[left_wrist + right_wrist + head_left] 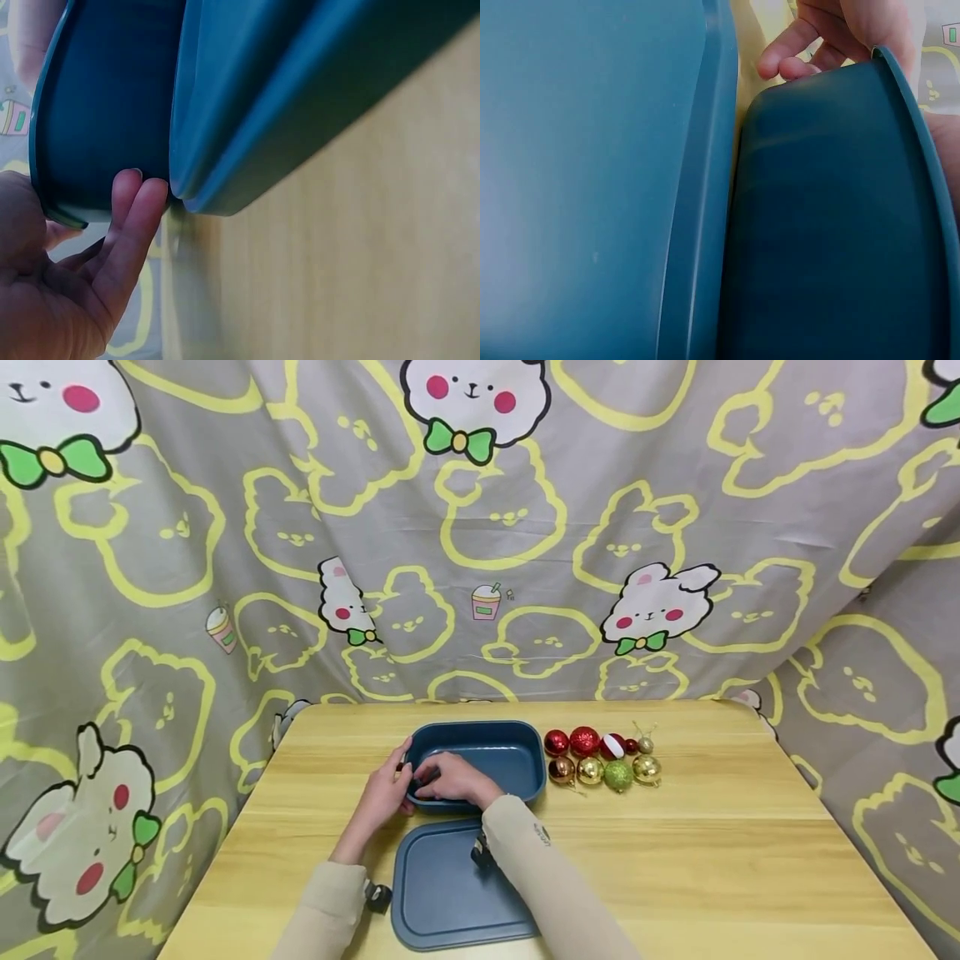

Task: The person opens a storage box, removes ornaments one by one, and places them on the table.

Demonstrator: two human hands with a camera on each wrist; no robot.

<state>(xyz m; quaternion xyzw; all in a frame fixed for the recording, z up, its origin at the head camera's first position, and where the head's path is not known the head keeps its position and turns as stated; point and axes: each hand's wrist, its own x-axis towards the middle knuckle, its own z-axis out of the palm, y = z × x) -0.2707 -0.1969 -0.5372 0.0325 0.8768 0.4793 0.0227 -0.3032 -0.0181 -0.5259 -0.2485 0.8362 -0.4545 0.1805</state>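
A deep, dark blue box (498,768) with no cover on stands on the table. At its left end, my left hand (384,789) holds the wall and rim. The left wrist view shows two extended fingers (139,217) touching the outside of the box near a corner. A small dark patch shows between this hand's fingers; its kind is unclear. My right hand (453,777) reaches over the near rim into the left end of the box, with bent fingers. Something dark is by those fingertips, too small to identify. In the right wrist view the box wall (832,202) hides most of this hand.
A matching blue lid (457,885) lies flat in front of the box, partly beneath my right forearm. Right of the box, two rows of Christmas baubles include a glittery red one (584,741), a green one (618,775) and a gold one (647,768). A patterned curtain (525,527) hangs behind the table.
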